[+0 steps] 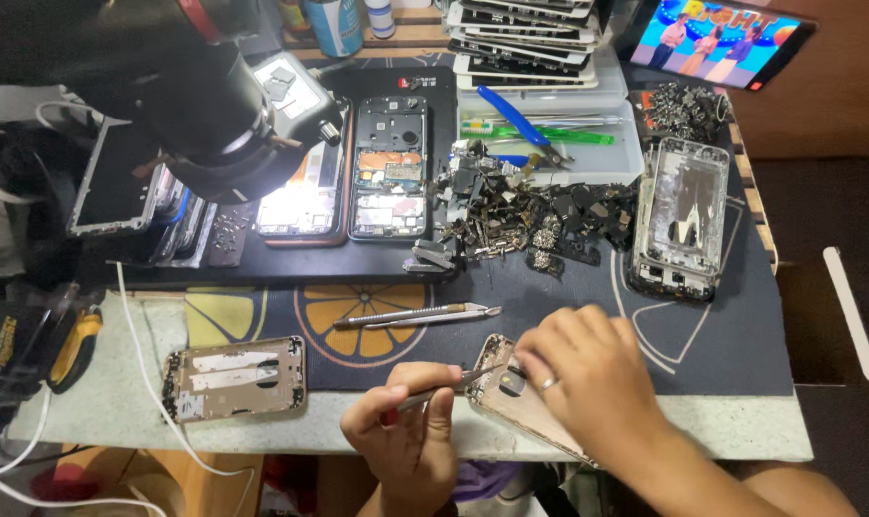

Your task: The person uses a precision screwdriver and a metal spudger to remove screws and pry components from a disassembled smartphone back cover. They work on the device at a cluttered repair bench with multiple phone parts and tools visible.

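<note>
Head view, your right hand [588, 369] gripping the phone frame [511, 397], left hand [411, 426] pinching tweezers [444, 388] onto it, frame's far end hidden under your palm.

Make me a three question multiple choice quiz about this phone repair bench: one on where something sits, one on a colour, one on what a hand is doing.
1. Where does the spare gold phone frame lie?
A. At the left of the table's near edge
B. Inside the clear tray
C. Under the tablet screen

2. What colour are the handles of the pliers in the clear plastic tray?
A. Red
B. Blue
C. Yellow

3. What is the left hand doing?
A. Resting flat on the mat
B. Lifting a bottle
C. Gripping tweezers pointed at the phone back that the right hand steadies

Answers: 1 A, it lies alone at the near left, beside a white cable. 2 B, the handles are plainly blue. 3 C, the tweezer tips reach the phone back under the right hand.
</note>
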